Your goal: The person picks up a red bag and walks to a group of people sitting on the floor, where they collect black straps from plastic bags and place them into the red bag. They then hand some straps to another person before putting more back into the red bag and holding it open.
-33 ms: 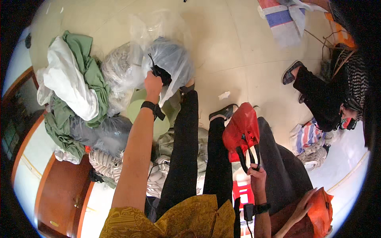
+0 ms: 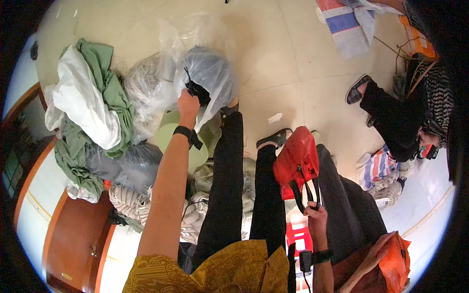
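Observation:
My left hand (image 2: 188,105) is stretched far out, fingers closed round a bunch of black strips (image 2: 199,93) with thin ends sticking up. It holds them at the mouth of a clear plastic bag (image 2: 210,66) that has dark stuff inside. Under my left wrist is a pale green tub (image 2: 178,141). My right hand (image 2: 316,217) is closed on a black looped handle (image 2: 294,190). The loops rise against a red bag (image 2: 298,156); whether they belong to the bag or to a tool, I cannot tell.
White and green cloth (image 2: 88,97) lies heaped at the left, near coils of pale strap (image 2: 129,200). A person beside me on the right has a hand by an orange-red bag (image 2: 394,263). Another person's black-trousered legs (image 2: 386,117) are at the far right, near a striped bag (image 2: 376,168).
The neighbouring person's hand at the lower right has moved slightly and is blurred now. My hands stay almost in place with the same things in them.

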The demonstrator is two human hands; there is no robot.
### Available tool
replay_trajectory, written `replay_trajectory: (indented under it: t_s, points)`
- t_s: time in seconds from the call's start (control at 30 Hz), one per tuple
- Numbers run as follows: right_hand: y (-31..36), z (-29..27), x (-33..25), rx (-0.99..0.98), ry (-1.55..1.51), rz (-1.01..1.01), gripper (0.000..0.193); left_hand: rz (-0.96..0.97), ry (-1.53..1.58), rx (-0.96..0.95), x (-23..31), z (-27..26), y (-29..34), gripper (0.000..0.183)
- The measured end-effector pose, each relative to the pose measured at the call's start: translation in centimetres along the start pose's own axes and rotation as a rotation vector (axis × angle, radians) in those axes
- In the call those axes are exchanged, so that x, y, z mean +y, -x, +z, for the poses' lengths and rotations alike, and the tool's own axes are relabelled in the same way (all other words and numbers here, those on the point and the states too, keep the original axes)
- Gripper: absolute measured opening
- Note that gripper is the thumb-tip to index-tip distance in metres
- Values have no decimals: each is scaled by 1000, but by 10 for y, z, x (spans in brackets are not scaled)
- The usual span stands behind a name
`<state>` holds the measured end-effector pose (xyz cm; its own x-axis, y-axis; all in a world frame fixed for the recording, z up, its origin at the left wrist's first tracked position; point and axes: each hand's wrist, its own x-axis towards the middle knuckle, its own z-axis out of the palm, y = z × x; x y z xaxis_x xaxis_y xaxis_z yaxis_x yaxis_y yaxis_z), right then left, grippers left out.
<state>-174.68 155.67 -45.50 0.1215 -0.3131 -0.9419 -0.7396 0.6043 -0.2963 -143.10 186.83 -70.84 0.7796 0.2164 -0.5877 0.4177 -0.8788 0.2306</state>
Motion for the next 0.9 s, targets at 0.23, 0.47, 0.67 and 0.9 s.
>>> replay_trajectory:
  t_s: [0.23, 0.47, 0.67, 0.9]
  points:
    - [5, 9, -5, 34, 11, 0, 20, 82, -47, -51, -29, 25, 49, 30]
    - [8, 15, -2, 30, 19, -2, 21, 187, -155, -383, -64, 46, 68, 28]
    - [12, 16, 5, -18, 92, -50, 21, 114, -10, -99, -27, 28, 34, 35]
    - [29, 24, 2, -43, 45, -129, 29, 137, -21, -151, -12, -21, 51, 43]
